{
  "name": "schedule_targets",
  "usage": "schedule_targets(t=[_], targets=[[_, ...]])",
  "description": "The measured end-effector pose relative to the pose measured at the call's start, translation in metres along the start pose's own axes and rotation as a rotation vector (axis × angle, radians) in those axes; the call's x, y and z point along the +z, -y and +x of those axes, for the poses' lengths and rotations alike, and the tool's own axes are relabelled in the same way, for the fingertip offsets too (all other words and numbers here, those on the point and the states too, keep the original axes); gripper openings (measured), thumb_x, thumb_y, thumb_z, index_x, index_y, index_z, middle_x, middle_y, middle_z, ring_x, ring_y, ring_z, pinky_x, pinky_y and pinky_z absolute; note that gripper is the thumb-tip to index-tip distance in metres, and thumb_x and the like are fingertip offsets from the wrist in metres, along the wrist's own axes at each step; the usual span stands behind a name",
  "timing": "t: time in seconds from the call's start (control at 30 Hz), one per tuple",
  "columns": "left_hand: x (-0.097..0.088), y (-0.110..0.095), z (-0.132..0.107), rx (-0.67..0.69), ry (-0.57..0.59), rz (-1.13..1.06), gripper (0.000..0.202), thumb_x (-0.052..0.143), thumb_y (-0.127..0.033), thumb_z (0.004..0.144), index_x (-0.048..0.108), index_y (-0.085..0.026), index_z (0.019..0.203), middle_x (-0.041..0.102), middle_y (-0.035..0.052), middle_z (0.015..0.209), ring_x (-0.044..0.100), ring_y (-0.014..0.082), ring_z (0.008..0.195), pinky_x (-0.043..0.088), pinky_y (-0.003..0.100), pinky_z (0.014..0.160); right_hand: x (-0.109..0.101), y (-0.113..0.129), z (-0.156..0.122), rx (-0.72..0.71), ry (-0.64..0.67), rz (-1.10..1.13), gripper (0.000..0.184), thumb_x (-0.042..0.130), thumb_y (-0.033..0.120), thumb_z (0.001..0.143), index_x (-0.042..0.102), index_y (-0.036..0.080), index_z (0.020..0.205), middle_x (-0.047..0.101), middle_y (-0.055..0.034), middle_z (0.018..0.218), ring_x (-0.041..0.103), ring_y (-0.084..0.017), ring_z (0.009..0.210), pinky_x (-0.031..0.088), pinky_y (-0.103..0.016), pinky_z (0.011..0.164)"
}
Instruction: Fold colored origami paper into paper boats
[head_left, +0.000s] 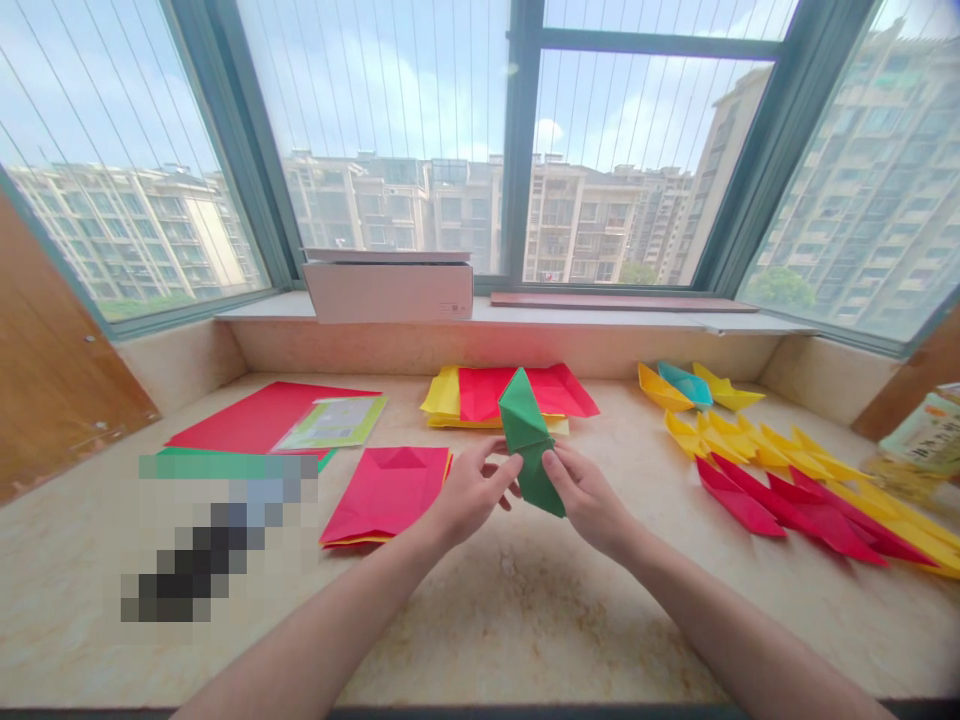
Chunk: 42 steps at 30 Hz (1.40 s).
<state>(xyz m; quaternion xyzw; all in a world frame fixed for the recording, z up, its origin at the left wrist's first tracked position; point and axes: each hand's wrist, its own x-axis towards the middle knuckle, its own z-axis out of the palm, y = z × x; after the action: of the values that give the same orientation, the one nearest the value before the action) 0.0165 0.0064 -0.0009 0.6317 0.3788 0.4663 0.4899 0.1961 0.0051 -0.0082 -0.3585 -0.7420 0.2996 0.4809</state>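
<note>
A folded green paper piece (528, 432) is held upright above the marble sill, pointed at top and bottom. My left hand (471, 492) pinches its left edge at mid-height. My right hand (589, 495) grips its right edge and lower half, thumb on the front. Both hands are closed on the paper. Behind it lies a stack of red and yellow folded sheets (480, 395).
A red folded sheet (388, 490) lies to the left, beside flat red and green sheets (259, 418) and a printed leaflet (334, 423). Several finished red, yellow and teal paper boats (787, 480) line the right side. A white box (388, 285) sits on the window ledge.
</note>
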Motion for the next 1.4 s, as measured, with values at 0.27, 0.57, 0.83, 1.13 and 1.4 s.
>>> schedule_targets(t=[0.27, 0.57, 0.83, 1.13, 1.4], targets=[[0.003, 0.002, 0.0, -0.011, -0.05, -0.013, 0.042, 0.058, -0.048, 0.088, 0.064, -0.013, 0.111, 0.067, 0.0067, 0.09, 0.063, 0.0143, 0.063, 0.053, 0.024, 0.048, 0.004, 0.002, -0.003, -0.003, 0.064, 0.015, 0.044, 0.038, 0.044, 0.102, 0.073, 0.02, 0.092, 0.063, -0.0106, 0.111, 0.061, -0.024, 0.103, 0.05, -0.038, 0.093], [0.005, 0.0, 0.001, 0.063, -0.094, -0.119, 0.045, 0.066, -0.038, 0.087, 0.058, -0.016, 0.125, 0.065, 0.0128, 0.123, 0.068, 0.0229, 0.099, 0.057, 0.037, 0.084, 0.004, -0.007, -0.004, 0.018, -0.169, -0.151, 0.03, 0.055, 0.043, 0.094, 0.074, 0.021, 0.093, 0.055, -0.0132, 0.117, 0.059, -0.026, 0.106, 0.055, -0.041, 0.085], [0.005, -0.008, -0.001, 0.07, 0.008, -0.173, 0.05, 0.071, -0.036, 0.083, 0.059, -0.019, 0.128, 0.063, 0.0132, 0.13, 0.065, 0.0264, 0.108, 0.052, 0.036, 0.093, 0.004, -0.003, -0.007, -0.136, -0.111, -0.327, 0.027, 0.055, 0.036, 0.094, 0.071, 0.023, 0.112, 0.047, -0.0137, 0.131, 0.059, -0.026, 0.105, 0.052, -0.046, 0.094], [0.002, -0.002, -0.001, 0.007, 0.034, -0.177, 0.033, 0.067, -0.027, 0.082, 0.066, -0.017, 0.114, 0.072, 0.0092, 0.11, 0.064, 0.0265, 0.108, 0.049, 0.039, 0.095, 0.002, 0.0, -0.005, -0.036, -0.13, -0.286, 0.022, 0.065, 0.039, 0.087, 0.07, 0.021, 0.098, 0.057, -0.0124, 0.119, 0.062, -0.026, 0.098, 0.054, -0.04, 0.08], [-0.004, -0.002, 0.002, -0.059, 0.067, -0.45, 0.026, 0.071, -0.029, 0.08, 0.066, -0.017, 0.102, 0.071, 0.0076, 0.106, 0.065, 0.0223, 0.099, 0.049, 0.037, 0.093, 0.004, 0.002, -0.004, 0.091, -0.141, 0.132, 0.025, 0.046, 0.047, 0.096, 0.051, 0.023, 0.099, 0.066, -0.0026, 0.082, 0.064, -0.02, 0.074, 0.051, -0.031, 0.065]])
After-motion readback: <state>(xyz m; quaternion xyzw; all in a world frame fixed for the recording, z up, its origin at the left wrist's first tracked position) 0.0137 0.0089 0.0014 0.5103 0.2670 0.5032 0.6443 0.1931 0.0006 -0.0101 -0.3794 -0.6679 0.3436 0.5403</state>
